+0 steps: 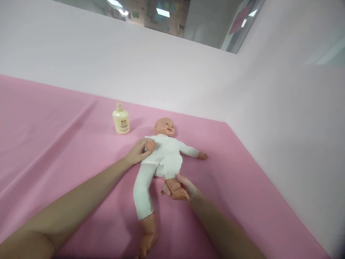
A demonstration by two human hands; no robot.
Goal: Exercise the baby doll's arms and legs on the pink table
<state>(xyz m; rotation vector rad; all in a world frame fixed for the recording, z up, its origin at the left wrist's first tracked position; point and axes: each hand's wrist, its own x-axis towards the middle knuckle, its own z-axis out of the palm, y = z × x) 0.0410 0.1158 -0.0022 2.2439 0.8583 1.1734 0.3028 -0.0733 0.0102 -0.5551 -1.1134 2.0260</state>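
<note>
A baby doll [161,149] with a soft white body lies on its back on the pink cover, its head toward the wall. My left hand [138,151] is closed around the doll's arm at its side, and the doll's small hand shows between my thumb and fingers. Lower down, my right hand [188,187] grips the doll's bent leg just above the foot [178,192], with fingertips showing on the far side. The doll's other leg [144,194] stretches straight toward me. Its other arm [190,149] lies out to the right.
A pale yellow bottle [122,120] with a printed label stands upright left of the doll's head. The pink cover [67,144] has a long crease on the left. White walls [161,79] border the back and right, with a window [167,18] above.
</note>
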